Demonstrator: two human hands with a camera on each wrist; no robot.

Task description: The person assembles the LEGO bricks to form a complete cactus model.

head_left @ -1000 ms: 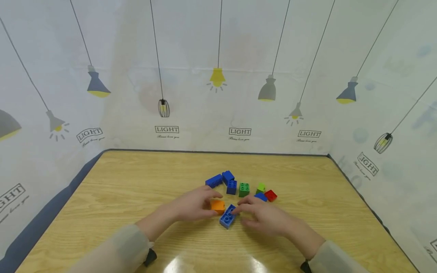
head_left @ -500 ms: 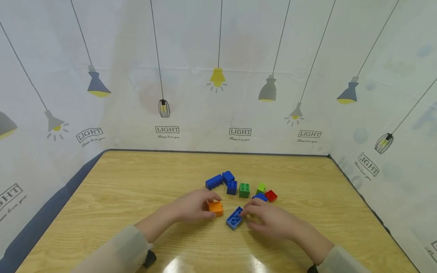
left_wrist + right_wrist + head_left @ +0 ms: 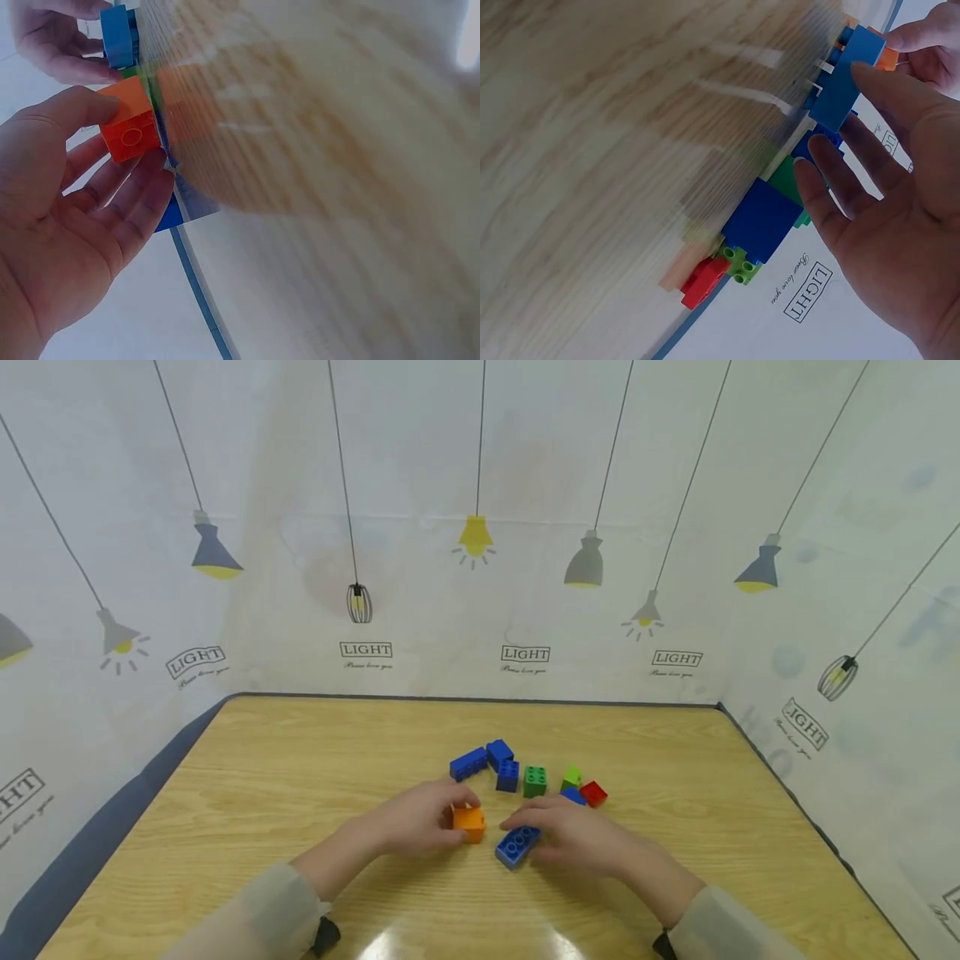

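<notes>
My left hand pinches an orange toy building brick between thumb and fingers, close to the tabletop. In the left wrist view the thumb lies on one face of the orange brick, with fingertips at the opposite side. Just to its right, a longer blue brick lies with its hollow underside up. My right hand holds this brick's right end between thumb and fingers. The right wrist view shows the thumb on the side of the blue brick, its studs facing down to the table.
Behind the hands lie a long blue brick, two smaller blue bricks, a green brick, a lime brick and a red brick. Another blue brick is partly hidden by my right hand. Patterned cloth surrounds the wooden table.
The orange brick has shifted slightly left and nearer with my left hand. The blue brick has moved right, apart from the orange one, and turned; my right fingers now reach round it.
</notes>
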